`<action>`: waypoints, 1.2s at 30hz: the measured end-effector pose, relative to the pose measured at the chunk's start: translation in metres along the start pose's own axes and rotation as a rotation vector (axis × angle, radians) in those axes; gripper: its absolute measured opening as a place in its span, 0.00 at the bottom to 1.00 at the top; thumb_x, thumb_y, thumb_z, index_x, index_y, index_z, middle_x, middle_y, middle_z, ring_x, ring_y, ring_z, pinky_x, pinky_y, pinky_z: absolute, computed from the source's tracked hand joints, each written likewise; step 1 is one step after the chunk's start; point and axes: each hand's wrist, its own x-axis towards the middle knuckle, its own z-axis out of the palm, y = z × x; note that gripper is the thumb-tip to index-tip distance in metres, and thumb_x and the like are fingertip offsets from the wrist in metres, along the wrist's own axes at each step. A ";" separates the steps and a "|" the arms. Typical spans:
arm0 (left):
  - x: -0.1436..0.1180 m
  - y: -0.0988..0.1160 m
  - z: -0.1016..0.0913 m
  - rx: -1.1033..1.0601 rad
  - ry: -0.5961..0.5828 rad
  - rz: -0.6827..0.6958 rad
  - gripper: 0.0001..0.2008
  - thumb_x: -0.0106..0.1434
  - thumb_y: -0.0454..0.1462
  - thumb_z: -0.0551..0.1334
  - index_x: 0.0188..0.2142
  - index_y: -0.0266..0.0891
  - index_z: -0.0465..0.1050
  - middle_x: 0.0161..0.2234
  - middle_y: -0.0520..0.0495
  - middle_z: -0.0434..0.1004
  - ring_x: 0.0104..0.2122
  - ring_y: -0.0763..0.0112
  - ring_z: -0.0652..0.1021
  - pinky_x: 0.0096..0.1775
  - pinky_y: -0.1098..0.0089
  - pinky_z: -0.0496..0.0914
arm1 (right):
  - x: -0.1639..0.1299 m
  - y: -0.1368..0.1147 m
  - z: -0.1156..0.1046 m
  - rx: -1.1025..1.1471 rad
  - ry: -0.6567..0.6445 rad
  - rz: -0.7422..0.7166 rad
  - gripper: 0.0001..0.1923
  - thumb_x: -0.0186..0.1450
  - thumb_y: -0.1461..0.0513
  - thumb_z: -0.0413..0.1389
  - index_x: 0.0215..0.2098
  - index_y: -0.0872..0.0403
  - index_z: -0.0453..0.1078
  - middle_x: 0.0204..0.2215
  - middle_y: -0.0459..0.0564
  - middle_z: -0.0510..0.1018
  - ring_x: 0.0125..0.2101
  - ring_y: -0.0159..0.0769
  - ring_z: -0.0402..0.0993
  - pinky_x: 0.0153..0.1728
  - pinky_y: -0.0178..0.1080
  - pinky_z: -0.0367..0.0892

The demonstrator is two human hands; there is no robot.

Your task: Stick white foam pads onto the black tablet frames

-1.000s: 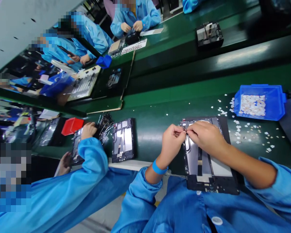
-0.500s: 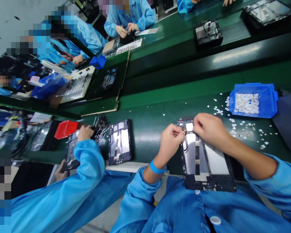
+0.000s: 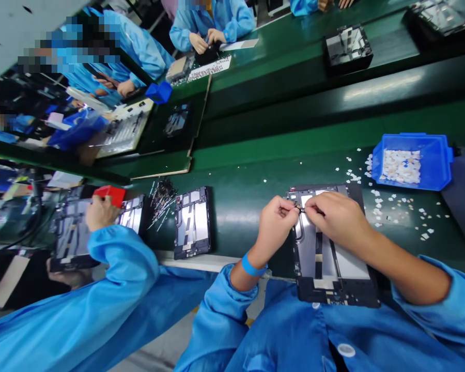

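Head view: left hand [image 3: 276, 221] and right hand [image 3: 334, 218] meet fingertip to fingertip, both pinching a small dark part [image 3: 300, 209]. Part sits right over the top end of the tablet frame [image 3: 327, 253]. Blue tray [image 3: 411, 163] of white bits well right of the grip.

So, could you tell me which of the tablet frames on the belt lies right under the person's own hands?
The large tablet frame at the near edge; the smaller-looking frame lies untouched farther left.
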 end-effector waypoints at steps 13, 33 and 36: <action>-0.001 0.000 0.004 0.032 0.008 0.052 0.04 0.58 0.33 0.64 0.30 0.40 0.70 0.32 0.51 0.79 0.28 0.76 0.75 0.33 0.73 0.69 | 0.002 0.006 0.012 -0.015 0.010 -0.051 0.10 0.69 0.66 0.54 0.31 0.52 0.75 0.30 0.49 0.82 0.33 0.39 0.77 0.41 0.39 0.66; -0.003 0.008 -0.026 0.172 -0.070 0.110 0.03 0.63 0.37 0.67 0.37 0.40 0.78 0.32 0.50 0.80 0.29 0.73 0.76 0.32 0.72 0.69 | -0.001 0.094 -0.108 -0.469 -0.162 0.744 0.10 0.68 0.56 0.51 0.36 0.48 0.74 0.33 0.55 0.82 0.32 0.46 0.74 0.31 0.43 0.58; 0.003 0.008 -0.044 0.408 0.056 0.288 0.04 0.67 0.35 0.64 0.36 0.41 0.78 0.34 0.49 0.82 0.32 0.70 0.78 0.37 0.69 0.71 | 0.018 0.057 -0.076 -0.079 -0.223 0.539 0.09 0.67 0.60 0.55 0.39 0.48 0.78 0.36 0.50 0.85 0.35 0.44 0.78 0.36 0.42 0.64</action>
